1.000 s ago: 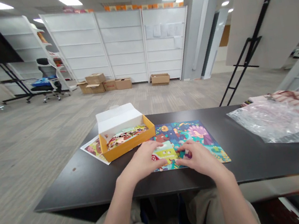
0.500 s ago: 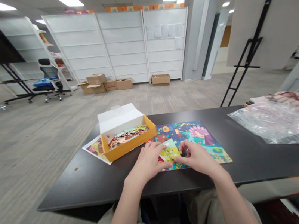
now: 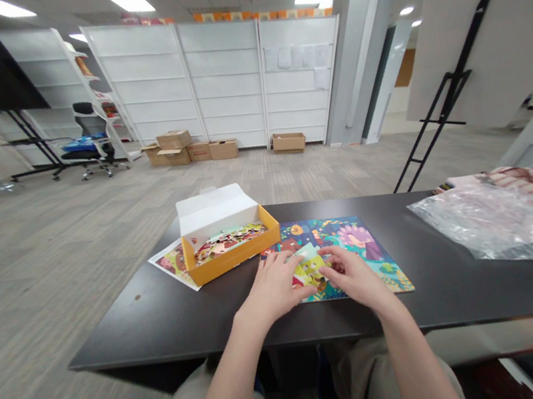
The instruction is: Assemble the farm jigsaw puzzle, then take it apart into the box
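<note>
A colourful illustrated board [image 3: 359, 242] lies on the black table. On it rests a small joined patch of green and yellow puzzle pieces [image 3: 311, 265]. My left hand [image 3: 277, 284] touches the patch's left side, thumb and fingers spread around it. My right hand [image 3: 352, 273] pinches at the patch's right edge, with fingertips and thumb close together; the piece between them is mostly hidden. An open orange box [image 3: 232, 253] with a white lid stands behind my left hand and holds many loose puzzle pieces [image 3: 232, 240].
A printed sheet [image 3: 171, 263] lies partly under the box. Clear plastic packaging [image 3: 498, 223] and striped cloth [image 3: 520, 176] cover the table's right end. The black table's [image 3: 165, 323] front edge runs below my forearms. Beyond stands a black easel frame [image 3: 446, 90].
Both hands and the puzzle patch have shifted slightly to the right on the board. My right fingers have drawn closer along the patch's right edge. The camera view has moved slightly.
</note>
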The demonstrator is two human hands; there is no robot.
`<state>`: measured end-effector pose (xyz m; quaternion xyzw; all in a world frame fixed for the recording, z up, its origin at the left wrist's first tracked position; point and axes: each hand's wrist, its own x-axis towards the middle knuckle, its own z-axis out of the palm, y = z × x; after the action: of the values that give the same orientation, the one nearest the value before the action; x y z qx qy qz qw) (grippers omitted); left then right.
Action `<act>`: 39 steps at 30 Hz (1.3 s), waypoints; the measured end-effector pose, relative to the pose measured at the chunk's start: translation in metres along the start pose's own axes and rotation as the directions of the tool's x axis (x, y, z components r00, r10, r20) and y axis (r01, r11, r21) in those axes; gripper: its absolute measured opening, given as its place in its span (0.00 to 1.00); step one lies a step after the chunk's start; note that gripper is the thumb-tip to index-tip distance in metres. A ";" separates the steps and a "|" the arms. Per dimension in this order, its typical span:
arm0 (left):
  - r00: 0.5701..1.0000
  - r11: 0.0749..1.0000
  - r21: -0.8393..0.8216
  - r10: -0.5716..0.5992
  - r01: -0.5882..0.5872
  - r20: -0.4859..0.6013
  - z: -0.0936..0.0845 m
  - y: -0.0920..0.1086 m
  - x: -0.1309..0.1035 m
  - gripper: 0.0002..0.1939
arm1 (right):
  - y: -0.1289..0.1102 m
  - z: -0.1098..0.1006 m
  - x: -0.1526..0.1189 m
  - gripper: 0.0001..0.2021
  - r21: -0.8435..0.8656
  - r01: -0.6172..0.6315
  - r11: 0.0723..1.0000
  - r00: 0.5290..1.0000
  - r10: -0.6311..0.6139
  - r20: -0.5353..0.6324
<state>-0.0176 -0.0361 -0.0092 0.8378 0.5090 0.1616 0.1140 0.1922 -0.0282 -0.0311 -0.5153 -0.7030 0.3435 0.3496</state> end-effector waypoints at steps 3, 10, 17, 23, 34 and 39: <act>1.000 1.000 0.001 0.002 -0.002 -0.005 0.001 -0.001 0.001 0.32 | 0.000 0.000 0.000 0.17 0.007 -0.004 1.000 1.000 0.004 0.005; 1.000 1.000 0.007 -0.005 0.005 0.007 0.001 0.001 0.003 0.32 | 0.000 0.000 0.001 0.19 0.216 -0.130 0.968 0.991 0.120 0.056; 1.000 0.999 -0.033 -0.005 0.006 0.022 0.001 0.001 0.003 0.32 | -0.002 0.000 0.002 0.19 0.245 -0.206 0.947 0.978 0.200 0.050; 1.000 0.999 -0.050 0.005 -0.004 0.021 0.002 0.000 0.002 0.32 | 0.002 0.001 0.003 0.17 0.184 -0.232 0.955 0.973 0.226 0.052; 1.000 0.999 0.021 0.029 -0.029 0.004 -0.006 0.004 0.003 0.22 | 0.002 -0.002 0.000 0.18 0.038 -0.061 0.997 0.998 0.061 0.017; 0.999 0.999 -0.005 0.038 -0.038 0.013 -0.010 0.007 0.002 0.19 | -0.001 -0.005 -0.001 0.19 0.099 -0.080 0.992 0.996 0.076 0.048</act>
<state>-0.0148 -0.0371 0.0027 0.8480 0.4918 0.1596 0.1164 0.1955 -0.0286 -0.0276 -0.5164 -0.6718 0.4031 0.3458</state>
